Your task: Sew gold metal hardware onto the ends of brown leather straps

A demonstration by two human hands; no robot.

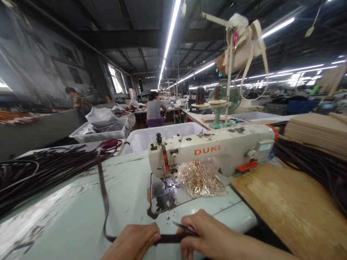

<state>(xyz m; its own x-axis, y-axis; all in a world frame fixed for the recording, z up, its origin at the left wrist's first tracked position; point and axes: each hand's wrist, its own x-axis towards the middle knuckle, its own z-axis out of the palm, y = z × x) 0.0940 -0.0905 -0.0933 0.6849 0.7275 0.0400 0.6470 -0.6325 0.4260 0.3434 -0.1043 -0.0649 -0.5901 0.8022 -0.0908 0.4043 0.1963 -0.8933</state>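
My left hand [135, 241] is closed on a dark brown strap [170, 238] near the front edge of the sewing table. The strap runs taut across to my right hand [206, 233]. My right hand is closed too, with small thread snips [186, 228] in its fingers, their tip pointing left. How it grips the strap's end is partly hidden. From my left hand the strap loops up the table's left side. Just beyond my hands stands a white sewing machine [208, 148] with its metal needle plate [168, 202]. Beside the needle lies a clear bag of gold-coloured metal hardware [202, 180].
Dark straps [54, 169] are heaped on the left, with more [309, 166] on the right. A worn wooden board [292, 202] lies right of the machine. A white bin [168, 131] stands behind it. Bags [241, 50] hang from a pole. A person [155, 110] sits farther back.
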